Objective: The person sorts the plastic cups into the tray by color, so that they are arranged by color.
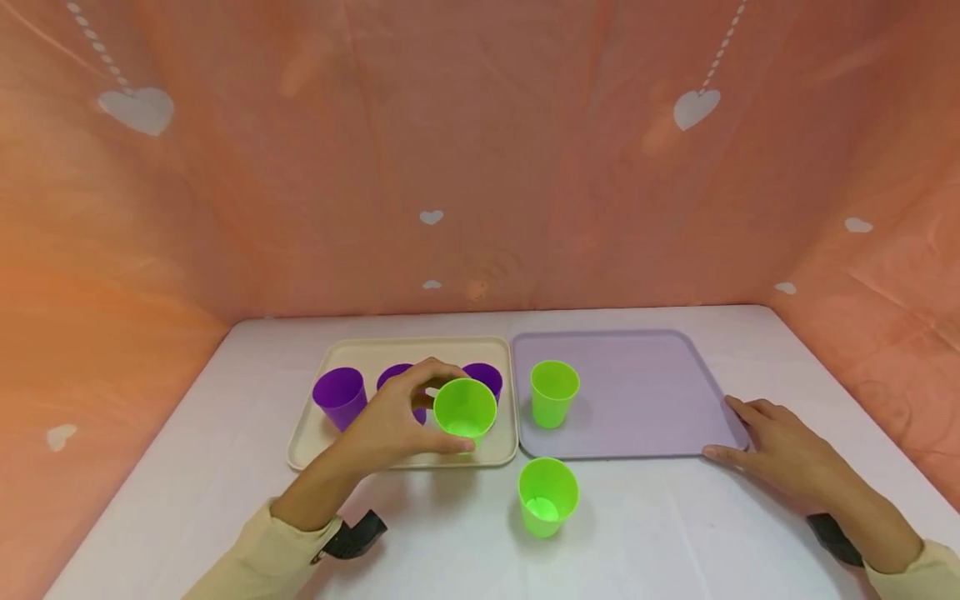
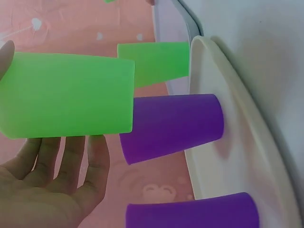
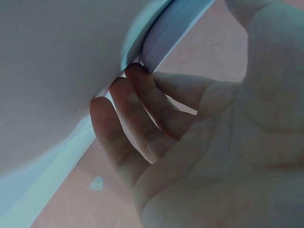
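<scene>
Left tray [image 1: 315, 433] beside right tray [image 1: 645, 400] — one cup [image 1: 548, 495] in front

Text: none readable in any view.
Labels / brands: none — cups [image 1: 465, 407] and trays [image 1: 405, 346] are plain.
Numbers: none.
Signs: white heart shapes [image 1: 696, 108] printed on the orange backdrop [image 1: 480, 167] — decoration only, no lettering.

Three purple cups [image 1: 340, 397] on cream tray [image 1: 375, 354], peach heart-print backdrop [image 1: 480, 167].
</scene>
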A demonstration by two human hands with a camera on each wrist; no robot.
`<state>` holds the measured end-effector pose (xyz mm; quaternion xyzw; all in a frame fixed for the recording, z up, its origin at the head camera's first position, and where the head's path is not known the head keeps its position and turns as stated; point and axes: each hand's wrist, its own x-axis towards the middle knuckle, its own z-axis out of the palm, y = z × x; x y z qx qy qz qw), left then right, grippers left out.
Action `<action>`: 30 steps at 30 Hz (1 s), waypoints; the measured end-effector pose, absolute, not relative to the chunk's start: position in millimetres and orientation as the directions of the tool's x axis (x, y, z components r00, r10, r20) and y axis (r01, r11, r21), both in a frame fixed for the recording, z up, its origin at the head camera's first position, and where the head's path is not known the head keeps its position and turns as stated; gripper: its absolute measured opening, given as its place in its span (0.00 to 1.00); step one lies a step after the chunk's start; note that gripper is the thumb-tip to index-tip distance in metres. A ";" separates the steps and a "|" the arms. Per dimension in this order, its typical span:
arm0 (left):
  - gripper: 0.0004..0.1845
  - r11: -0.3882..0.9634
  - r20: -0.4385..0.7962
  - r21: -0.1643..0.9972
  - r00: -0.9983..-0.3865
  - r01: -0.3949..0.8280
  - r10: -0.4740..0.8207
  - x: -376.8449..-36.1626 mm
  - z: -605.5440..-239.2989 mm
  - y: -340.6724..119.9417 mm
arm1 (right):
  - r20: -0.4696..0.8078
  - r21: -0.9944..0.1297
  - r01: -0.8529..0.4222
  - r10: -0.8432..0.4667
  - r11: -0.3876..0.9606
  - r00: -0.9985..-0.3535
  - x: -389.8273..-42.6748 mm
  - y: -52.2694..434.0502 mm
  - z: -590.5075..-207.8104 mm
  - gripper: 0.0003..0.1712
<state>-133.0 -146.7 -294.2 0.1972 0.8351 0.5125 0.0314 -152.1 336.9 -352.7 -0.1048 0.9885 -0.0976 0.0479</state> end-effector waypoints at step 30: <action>0.36 0.275 0.071 0.942 -0.914 0.193 0.400 -168.5 -268.7 -103.0 | -0.069 -0.204 -0.201 -0.219 0.958 -0.973 -152.7 337.1 -352.7 0.59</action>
